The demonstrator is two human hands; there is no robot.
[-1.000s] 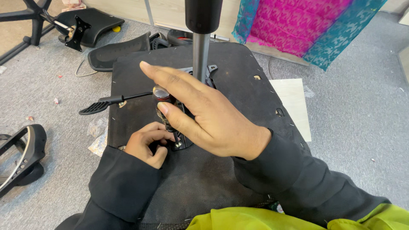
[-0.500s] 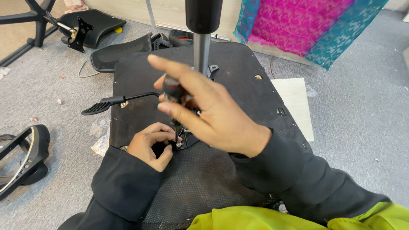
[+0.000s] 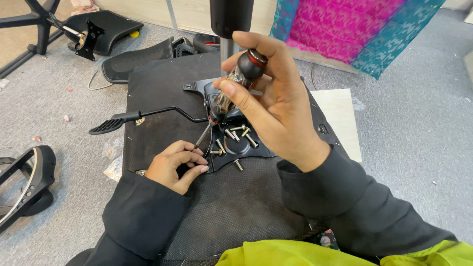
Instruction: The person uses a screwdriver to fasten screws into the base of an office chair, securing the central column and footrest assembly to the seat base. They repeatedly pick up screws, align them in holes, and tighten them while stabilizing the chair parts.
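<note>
The right hand (image 3: 276,108) was closed around a screwdriver with a clear handle and a black and red cap (image 3: 235,83), and it held the tool tilted, with the thin metal shaft pointing down and to the left. The tip of the shaft came down just beside the fingers of the left hand (image 3: 175,165). The left hand was curled, with its fingertips pressed together at the edge of a black metal mechanism plate (image 3: 236,148), but what it pinched there was too small to tell. This plate lay on the underside of a black fabric-covered chair seat (image 3: 236,207), which was turned upside down on the grey carpet floor (image 3: 419,148). Several loose silver bolts (image 3: 241,134) lay on the plate, near the shaft of the screwdriver. A thin black lever with a flat ribbed paddle (image 3: 111,125) stretched from the plate out to the left, past the edge of the seat. A black gas-lift cylinder with a silver rod (image 3: 229,29) stood upright from the plate, behind the right hand. Both arms wore dark sleeves. Far to the left on the floor lay a curved black armrest part (image 3: 27,180), well apart from the seat, and a pink and teal patterned cloth (image 3: 354,29) hung at the upper right.
</note>
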